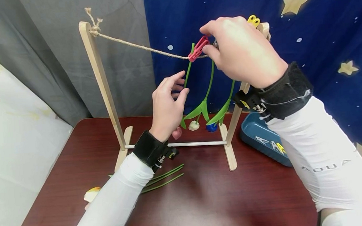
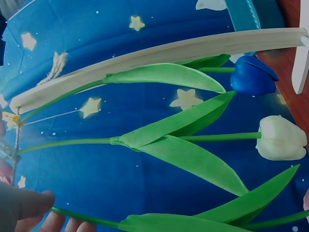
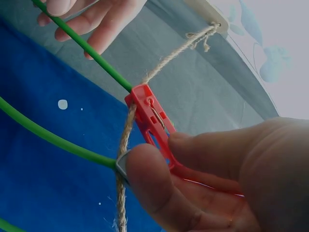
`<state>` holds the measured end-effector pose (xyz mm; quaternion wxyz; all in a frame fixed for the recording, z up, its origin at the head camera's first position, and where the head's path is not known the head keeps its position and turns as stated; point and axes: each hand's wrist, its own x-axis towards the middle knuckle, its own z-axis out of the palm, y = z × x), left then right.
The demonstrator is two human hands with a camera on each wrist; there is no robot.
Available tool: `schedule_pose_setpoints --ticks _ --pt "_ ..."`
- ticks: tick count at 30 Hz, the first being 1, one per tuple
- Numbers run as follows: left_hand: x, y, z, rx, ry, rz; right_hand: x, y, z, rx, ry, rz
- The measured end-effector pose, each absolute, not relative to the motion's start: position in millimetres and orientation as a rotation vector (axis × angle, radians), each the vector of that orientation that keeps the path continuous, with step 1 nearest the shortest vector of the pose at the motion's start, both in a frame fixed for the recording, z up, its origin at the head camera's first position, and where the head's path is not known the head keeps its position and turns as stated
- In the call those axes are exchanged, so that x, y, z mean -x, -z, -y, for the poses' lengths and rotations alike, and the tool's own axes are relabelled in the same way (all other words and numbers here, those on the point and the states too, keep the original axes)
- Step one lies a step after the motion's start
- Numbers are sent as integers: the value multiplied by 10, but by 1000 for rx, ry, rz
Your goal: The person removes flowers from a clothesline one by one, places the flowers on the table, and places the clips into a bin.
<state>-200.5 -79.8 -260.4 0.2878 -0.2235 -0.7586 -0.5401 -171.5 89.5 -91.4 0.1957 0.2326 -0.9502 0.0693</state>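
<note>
A twine line (image 1: 146,47) carries three artificial tulips hanging heads down. My right hand (image 1: 242,50) pinches the handle end of a red clothespin (image 3: 152,121), whose jaws clamp the nearest green stem (image 3: 91,50) to the twine. Lower down, my left hand (image 1: 169,103) loosely holds that stem between thumb and fingers; its pinkish flower (image 1: 177,133) is partly behind the wrist. Beside it hang a white tulip (image 2: 282,137), clipped by a clothespin mostly hidden by my right fingers, and a blue tulip (image 2: 253,76). Near the right post is a yellow clothespin (image 1: 253,20).
The wooden stand (image 1: 101,80) has two posts joined by a white bar (image 1: 198,143). At right, a blue tray (image 1: 257,139) holds several clothespins. More stems (image 1: 163,179) and a yellow-white flower (image 1: 92,194) lie on the table by my left forearm.
</note>
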Motion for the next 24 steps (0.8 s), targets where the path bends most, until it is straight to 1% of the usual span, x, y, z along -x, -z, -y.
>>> schedule_pose_setpoints --ticks 8,24 --pt "2068 2624 803 595 1428 2003 1760 940 -869 -665 -236 2661" --pt "2059 2626 843 615 1411 1984 1695 964 -925 -702 -260 2562"
